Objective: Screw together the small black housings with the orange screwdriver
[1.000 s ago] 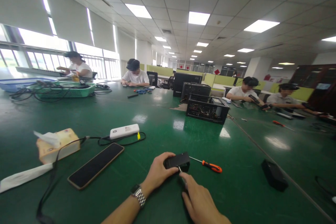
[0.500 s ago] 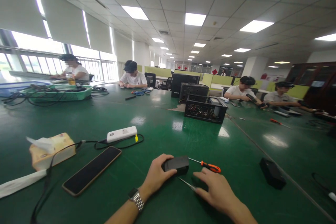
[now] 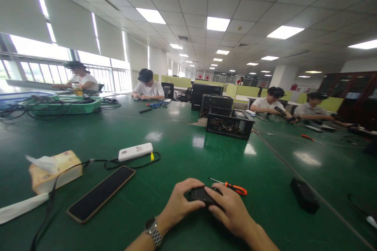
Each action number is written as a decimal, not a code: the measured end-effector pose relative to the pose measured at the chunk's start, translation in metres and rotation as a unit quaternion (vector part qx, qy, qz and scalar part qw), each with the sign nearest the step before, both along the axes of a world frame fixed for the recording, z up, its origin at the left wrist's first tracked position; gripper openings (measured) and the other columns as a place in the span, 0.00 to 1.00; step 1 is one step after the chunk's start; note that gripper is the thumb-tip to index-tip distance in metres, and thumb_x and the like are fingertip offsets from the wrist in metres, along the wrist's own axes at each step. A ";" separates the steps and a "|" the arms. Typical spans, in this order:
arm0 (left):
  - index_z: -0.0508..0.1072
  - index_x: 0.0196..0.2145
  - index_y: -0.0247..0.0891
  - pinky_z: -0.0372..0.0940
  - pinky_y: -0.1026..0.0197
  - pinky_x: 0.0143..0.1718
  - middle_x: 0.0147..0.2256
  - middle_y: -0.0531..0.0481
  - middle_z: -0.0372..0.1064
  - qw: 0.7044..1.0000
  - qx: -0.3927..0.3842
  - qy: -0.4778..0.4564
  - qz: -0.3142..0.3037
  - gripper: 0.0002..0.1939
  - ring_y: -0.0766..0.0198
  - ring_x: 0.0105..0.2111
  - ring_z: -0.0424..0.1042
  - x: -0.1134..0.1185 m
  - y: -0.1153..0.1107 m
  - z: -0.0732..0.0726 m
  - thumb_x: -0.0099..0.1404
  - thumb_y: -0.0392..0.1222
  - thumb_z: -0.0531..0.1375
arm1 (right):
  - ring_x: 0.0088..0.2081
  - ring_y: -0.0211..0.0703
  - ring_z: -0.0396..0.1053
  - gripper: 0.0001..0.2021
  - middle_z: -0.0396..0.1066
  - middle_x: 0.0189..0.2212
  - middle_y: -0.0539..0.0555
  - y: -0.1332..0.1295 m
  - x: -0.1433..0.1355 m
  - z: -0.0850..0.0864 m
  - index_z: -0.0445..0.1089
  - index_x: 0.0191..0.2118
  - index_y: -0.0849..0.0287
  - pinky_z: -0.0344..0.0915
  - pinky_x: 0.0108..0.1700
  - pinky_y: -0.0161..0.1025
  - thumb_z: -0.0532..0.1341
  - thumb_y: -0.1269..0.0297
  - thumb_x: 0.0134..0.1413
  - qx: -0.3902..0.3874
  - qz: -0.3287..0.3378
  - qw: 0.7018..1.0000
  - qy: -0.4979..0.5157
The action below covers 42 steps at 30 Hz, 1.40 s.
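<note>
A small black box (image 3: 198, 193) is held low over the green table (image 3: 176, 153) near its front edge. My left hand (image 3: 182, 203) grips its left end, thumb in front and fingers behind. My right hand (image 3: 231, 208) closes on the right end, fingers across its top. Just behind my right hand lies an orange and black screwdriver (image 3: 236, 188), its shaft pointing left. The thin metal tool seen earlier by my right hand does not show; my hands cover that spot.
A phone (image 3: 101, 194), a white power bank (image 3: 135, 151) with a cable and a tissue pack (image 3: 55, 170) lie left. Another black box (image 3: 304, 195) is at right. Computer cases (image 3: 229, 123) stand behind; several people sit around the table.
My right hand has moved left and up onto the black box and now holds it together with my left hand. The box is tilted differently, and the thin metal tool is no longer visible.
</note>
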State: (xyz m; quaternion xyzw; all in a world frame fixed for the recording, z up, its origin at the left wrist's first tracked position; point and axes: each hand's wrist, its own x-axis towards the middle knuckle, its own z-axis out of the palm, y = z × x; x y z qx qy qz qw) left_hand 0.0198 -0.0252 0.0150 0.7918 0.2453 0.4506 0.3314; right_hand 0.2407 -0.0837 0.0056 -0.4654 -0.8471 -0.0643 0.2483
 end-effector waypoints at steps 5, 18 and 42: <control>0.73 0.49 0.43 0.67 0.52 0.49 0.50 0.44 0.71 0.997 0.008 0.018 0.081 0.20 0.52 0.50 0.69 -0.009 0.008 -0.003 0.60 0.48 0.65 | 0.41 0.46 0.72 0.23 0.68 0.50 0.57 0.013 0.044 0.007 0.63 0.60 0.51 0.70 0.40 0.40 0.49 0.52 0.63 0.024 -0.206 0.975 0.081; 0.74 0.43 0.41 0.69 0.58 0.40 0.42 0.46 0.73 0.991 0.023 0.041 0.129 0.11 0.56 0.42 0.72 -0.011 0.012 -0.011 0.63 0.43 0.61 | 0.52 0.68 0.65 0.33 0.65 0.54 0.66 0.015 0.179 -0.008 0.65 0.60 0.52 0.66 0.44 0.58 0.45 0.40 0.57 -0.141 -0.597 0.776 0.146; 0.75 0.41 0.40 0.68 0.58 0.38 0.41 0.45 0.73 0.988 0.025 0.056 0.141 0.09 0.56 0.40 0.72 -0.012 0.014 -0.011 0.64 0.43 0.59 | 0.49 0.66 0.67 0.30 0.69 0.49 0.66 0.009 0.188 -0.005 0.73 0.47 0.57 0.66 0.44 0.56 0.47 0.41 0.55 -0.079 -0.633 0.745 0.194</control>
